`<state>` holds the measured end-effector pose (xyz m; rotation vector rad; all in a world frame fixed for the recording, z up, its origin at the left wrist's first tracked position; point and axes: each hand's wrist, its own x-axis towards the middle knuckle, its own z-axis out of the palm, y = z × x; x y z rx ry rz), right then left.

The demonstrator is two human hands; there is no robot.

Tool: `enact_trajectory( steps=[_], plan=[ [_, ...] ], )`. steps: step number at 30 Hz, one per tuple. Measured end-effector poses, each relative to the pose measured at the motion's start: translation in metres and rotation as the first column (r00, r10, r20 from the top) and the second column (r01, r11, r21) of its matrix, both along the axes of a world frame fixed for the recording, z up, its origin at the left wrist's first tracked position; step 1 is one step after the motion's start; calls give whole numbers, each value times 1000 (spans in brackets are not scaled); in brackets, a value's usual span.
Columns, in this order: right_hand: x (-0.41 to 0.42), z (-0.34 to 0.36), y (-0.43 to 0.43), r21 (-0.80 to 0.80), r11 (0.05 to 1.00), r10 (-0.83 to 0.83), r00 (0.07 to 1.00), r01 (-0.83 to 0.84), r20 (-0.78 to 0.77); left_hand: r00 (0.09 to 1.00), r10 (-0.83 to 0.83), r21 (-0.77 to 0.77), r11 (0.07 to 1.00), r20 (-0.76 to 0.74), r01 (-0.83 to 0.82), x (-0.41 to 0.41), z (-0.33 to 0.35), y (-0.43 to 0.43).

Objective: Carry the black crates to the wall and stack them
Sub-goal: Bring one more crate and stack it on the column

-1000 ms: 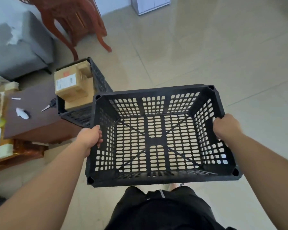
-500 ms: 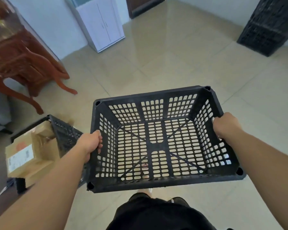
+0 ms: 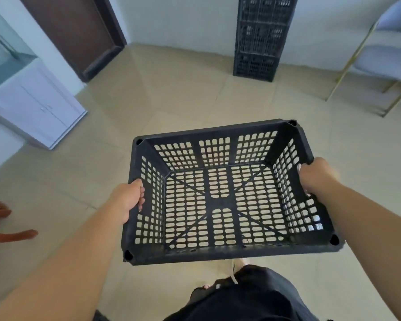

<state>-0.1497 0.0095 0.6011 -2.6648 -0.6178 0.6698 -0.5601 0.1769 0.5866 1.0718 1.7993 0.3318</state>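
Far left: white cabinet [image 3: 39, 107] against the wall, dark door [image 3: 79, 31] just beyond it. Left hand [image 3: 127, 200] grips the short left wall of the black crate [image 3: 220, 201], fingers curled round the rim. How far they reach down the inside is hard to tell. Crate is held in the air at about waist level, open side up, roughly level and empty, with floor tiles showing through the slots. Ahead and a little right, well apart from the carried crate, a stack of black crates [image 3: 262, 35] stands against the wall, at least three high, its top out of frame. Right hand [image 3: 315, 177] is wrapped round the opposite short rim in the same way. Far right: pale chair [image 3: 384, 54] on thin gold legs, near the stack. Handling, as judged: stiff moulded lattice plastic, likely light while empty, not fragile. The smooth rim might slip in a damp palm. The two short rims taken at mid-length look the best purchase, balanced and leaving the corner sockets free to seat on the stack
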Motion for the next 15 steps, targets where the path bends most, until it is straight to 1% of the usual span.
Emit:
enact_trajectory(
  steps=[2, 6, 9, 15],
  plan=[
    [26, 2, 18, -8, 999, -47, 999, 47, 2, 999, -52, -7, 999, -7, 52, 32, 3, 37],
    [80, 11, 61, -20, 998, -67, 998, 67, -7, 993, -114, 17, 993, -9, 114, 99, 16, 100],
    [116, 26, 96, -40, 999, -36, 999, 36, -12, 991, -129, 24, 991, -19, 130, 140, 26, 137],
    [182, 45, 172, 4, 998, -69, 998, 69, 3, 992, -124, 27, 992, 26, 123, 200, 33, 216]
  ],
)
